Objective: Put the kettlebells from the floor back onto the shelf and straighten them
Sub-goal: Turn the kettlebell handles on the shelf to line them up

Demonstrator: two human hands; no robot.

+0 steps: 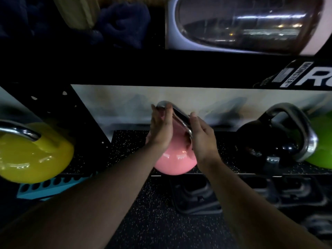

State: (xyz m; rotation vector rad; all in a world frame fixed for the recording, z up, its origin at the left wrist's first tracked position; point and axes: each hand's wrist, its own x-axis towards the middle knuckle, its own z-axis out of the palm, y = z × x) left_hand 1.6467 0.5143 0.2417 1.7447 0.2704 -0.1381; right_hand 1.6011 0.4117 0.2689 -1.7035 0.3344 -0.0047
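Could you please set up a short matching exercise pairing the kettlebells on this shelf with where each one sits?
Things:
1. pink kettlebell
2. yellow kettlebell
3. black kettlebell
4. green kettlebell

Places:
A. far right edge
B. far left
C. centre, between both hands
D. just left of the green one

Pairs: 1-C, 2-B, 3-D, 4-A

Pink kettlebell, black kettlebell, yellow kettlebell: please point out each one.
pink kettlebell point(175, 161): head view, on its round body.
black kettlebell point(258, 139): head view, on its dark body.
yellow kettlebell point(34, 155): head view, on its round body.
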